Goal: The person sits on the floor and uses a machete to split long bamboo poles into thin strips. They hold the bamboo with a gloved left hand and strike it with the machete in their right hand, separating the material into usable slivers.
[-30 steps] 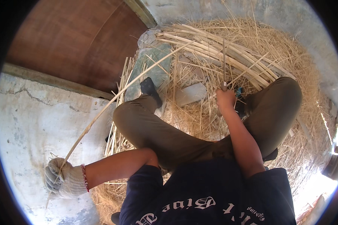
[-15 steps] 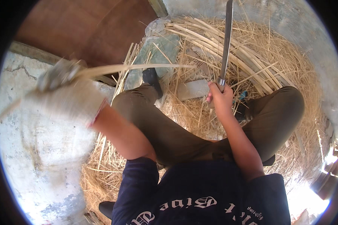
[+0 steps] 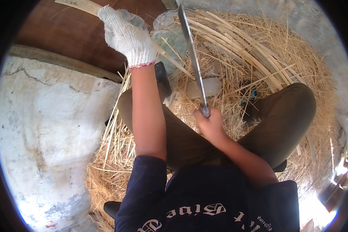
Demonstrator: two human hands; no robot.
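Note:
My left hand [image 3: 125,36], in a white knitted glove, is closed around a long pale bamboo strip [image 3: 79,5] at the upper left. From that grip the strip slants down to the right, its lower end close beside the blade of a long machete [image 3: 195,63]. I cannot tell whether strip and blade touch. My bare right hand [image 3: 212,125] is wrapped round the machete's handle, between my knees. The blade points up and slightly left, edge-on to me. Beyond it lies a flat pale block [image 3: 209,87] among the shavings.
A bundle of split bamboo strips [image 3: 247,46] curves across the upper right. Fine straw-coloured shavings [image 3: 313,116] cover the floor round my bent legs. A cracked pale wall [image 3: 42,127] rises at the left, below a brown panel [image 3: 73,42]. A greenish stone [image 3: 172,42] sits near my left foot.
My left hand has swung up and right with the bamboo strip, which now slants downward. My right hand has shifted left and nearer, and the machete now leans left.

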